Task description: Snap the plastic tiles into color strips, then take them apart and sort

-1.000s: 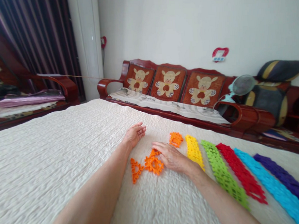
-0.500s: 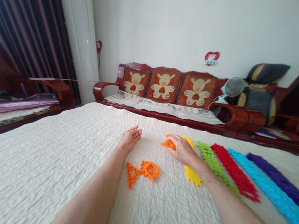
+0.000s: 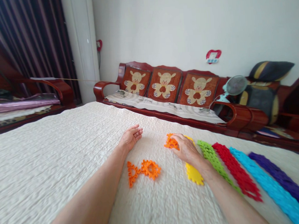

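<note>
1. The orange pieces (image 3: pixel 171 142) lie on the quilt (image 3: pixel 89 136) under the right hand's (image 3: pixel 185 149) fingertips; the hand is partly curled, and whether it grips them I cannot tell.
2. Best handled, I judge, by light fingertips at the rim, wrist raised off the yellow pieces (image 3: pixel 194 174) at five o'clock.
3. Toward seven to eight o'clock, an orange pair (image 3: pixel 150 169) sits flat.
4. At nine o'clock, the left hand (image 3: pixel 132 137) is half open, empty.
5. Green strip (image 3: pixel 215 160): four o'clock.
</note>
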A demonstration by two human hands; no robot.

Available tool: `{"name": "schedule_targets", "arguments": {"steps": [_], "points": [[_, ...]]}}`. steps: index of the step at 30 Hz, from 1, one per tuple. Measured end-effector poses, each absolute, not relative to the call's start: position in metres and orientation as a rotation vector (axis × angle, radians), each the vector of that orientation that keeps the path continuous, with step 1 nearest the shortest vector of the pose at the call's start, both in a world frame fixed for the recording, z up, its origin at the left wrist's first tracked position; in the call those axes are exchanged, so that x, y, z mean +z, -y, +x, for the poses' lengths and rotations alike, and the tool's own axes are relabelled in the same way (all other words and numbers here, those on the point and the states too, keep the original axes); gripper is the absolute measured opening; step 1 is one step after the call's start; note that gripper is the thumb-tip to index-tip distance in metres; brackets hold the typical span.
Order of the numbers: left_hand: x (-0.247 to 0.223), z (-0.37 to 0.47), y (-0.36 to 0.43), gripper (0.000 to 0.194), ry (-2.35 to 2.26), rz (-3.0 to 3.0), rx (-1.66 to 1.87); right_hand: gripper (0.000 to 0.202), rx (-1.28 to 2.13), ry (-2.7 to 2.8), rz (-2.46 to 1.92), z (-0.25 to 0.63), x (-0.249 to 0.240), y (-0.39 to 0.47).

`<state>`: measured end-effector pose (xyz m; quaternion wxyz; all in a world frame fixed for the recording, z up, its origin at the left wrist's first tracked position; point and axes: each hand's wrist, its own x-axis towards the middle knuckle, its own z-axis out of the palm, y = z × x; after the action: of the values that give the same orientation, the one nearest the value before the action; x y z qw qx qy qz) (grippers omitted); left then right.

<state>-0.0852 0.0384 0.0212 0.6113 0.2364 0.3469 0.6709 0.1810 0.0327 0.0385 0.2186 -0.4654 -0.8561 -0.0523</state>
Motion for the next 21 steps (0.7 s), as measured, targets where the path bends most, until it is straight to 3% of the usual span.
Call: {"name": "schedule_targets", "arguments": {"steps": [6,12,21], "points": [[0.019,-0.086,-0.04,0.039,-0.799,0.55,1.546,0.038,-0.006,2.382,-1.089,0.168,0.047,-0.024],[0.02,-0.086,-0.04,0.037,-0.788,0.543,1.545,0.049,0.616,2.696,-0.858,0.143,0.073,0.015],[0.019,-0.086,-0.041,0.035,-0.778,0.534,1.547,0.059,0.632,2.803,-0.714,0.124,0.062,0.038]]}}
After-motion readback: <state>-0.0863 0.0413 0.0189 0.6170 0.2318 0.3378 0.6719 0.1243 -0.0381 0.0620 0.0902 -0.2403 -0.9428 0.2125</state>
